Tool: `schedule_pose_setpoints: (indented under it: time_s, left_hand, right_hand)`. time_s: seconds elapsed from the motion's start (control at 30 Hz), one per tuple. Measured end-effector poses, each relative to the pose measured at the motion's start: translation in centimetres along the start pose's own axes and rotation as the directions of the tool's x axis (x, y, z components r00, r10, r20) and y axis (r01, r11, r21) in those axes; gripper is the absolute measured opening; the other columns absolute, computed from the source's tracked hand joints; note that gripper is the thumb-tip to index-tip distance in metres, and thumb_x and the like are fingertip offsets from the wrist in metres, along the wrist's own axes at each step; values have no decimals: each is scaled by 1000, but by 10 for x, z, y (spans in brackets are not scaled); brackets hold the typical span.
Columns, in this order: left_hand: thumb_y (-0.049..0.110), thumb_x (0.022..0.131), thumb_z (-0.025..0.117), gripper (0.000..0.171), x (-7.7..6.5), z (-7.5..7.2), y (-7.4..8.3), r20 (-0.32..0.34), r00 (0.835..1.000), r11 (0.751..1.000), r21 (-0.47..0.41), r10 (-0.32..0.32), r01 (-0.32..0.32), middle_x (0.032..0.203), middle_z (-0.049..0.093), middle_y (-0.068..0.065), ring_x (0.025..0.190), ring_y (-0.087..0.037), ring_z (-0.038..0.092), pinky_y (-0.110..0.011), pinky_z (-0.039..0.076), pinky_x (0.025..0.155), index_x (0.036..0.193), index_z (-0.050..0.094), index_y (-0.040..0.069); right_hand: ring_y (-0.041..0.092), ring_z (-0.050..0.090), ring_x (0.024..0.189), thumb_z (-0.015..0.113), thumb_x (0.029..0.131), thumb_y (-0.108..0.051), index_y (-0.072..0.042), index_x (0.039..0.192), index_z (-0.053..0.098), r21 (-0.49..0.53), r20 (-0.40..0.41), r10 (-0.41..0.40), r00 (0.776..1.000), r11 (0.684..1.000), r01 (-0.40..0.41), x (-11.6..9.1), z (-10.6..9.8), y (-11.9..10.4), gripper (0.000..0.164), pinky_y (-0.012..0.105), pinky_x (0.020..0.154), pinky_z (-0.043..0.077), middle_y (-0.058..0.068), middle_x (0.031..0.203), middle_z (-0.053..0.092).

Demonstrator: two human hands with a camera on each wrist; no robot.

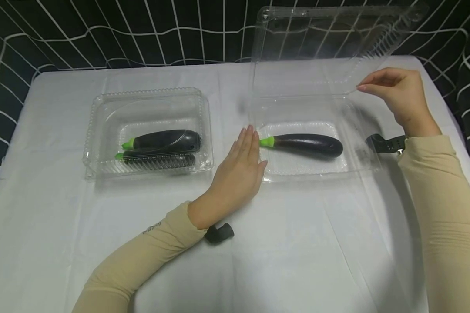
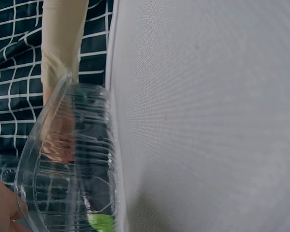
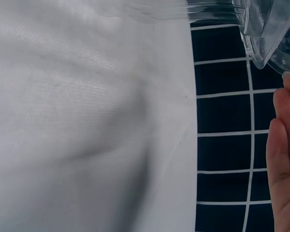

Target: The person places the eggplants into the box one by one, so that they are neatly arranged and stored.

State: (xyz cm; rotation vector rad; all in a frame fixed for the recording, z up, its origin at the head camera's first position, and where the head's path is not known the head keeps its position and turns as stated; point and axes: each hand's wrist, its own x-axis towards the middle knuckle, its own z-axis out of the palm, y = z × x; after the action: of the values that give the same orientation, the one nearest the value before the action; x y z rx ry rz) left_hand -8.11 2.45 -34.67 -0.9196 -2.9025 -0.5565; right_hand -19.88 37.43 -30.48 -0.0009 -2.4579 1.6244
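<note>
A clear plastic clamshell container (image 1: pixel 297 177) lies open, its lid (image 1: pixel 317 76) raised at the back. Inside the base, one dark eggplant (image 1: pixel 309 144) lies on its side, green stem to the left. My left hand (image 1: pixel 239 169) rests against the container's left edge with straight fingers, beside the stem. My right hand (image 1: pixel 399 95) pinches the lid's lower right edge between thumb and fingertips. In the right wrist view, its fingers (image 3: pixel 284 154) are close to a clear plastic corner (image 3: pixel 258 48); the contact is partly cut off.
Left of my left hand stands a closed clear container (image 1: pixel 146 93) with two eggplants (image 1: pixel 166 141) inside. Both containers are on a white cloth-covered table (image 1: pixel 297 252). Dark fabric with a white grid (image 1: pixel 160 34) hangs behind. Black wrist straps (image 1: pixel 219 233) show at both cuffs.
</note>
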Motion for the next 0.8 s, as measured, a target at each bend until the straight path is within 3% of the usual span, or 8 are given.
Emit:
schedule_pose_setpoints:
  time_s: [0.2, 0.5, 0.8]
  left_hand:
    - [25, 102, 39, 57, -1, -1, 0, -6, 1000, 1000, -18, 0, 0, 151, 16, -27, 142, -33, 13, -38, 16, 113, 141, 26, -14]
    - [25, 101, 40, 57, 0, 0, 1, -20, 1000, 1000, 1, 10, -10, 150, 18, -28, 141, -34, 16, -39, 19, 112, 141, 27, -14]
    - [25, 101, 42, 58, -1, -1, 0, -29, 1000, 1000, -16, 9, -10, 150, 19, -28, 141, -34, 18, -36, 17, 111, 141, 28, -14]
  right_hand:
    - [4, 61, 72, 72, 78, 7, -2, 80, 74, -46, -12, -4, 1000, 999, 4, -3, 0, 2, 10, 14, 69, 45, -10, 74, 68]
    - [5, 62, 74, 71, 77, 10, -6, 77, 75, -35, -4, -44, 999, 998, 43, -8, -2, 7, 17, 13, 71, 46, -8, 75, 69]
    - [6, 62, 82, 72, 81, 0, -6, 85, 76, -97, -3, -6, 1000, 995, 6, -13, -2, 8, 8, 13, 77, 46, -9, 81, 71]
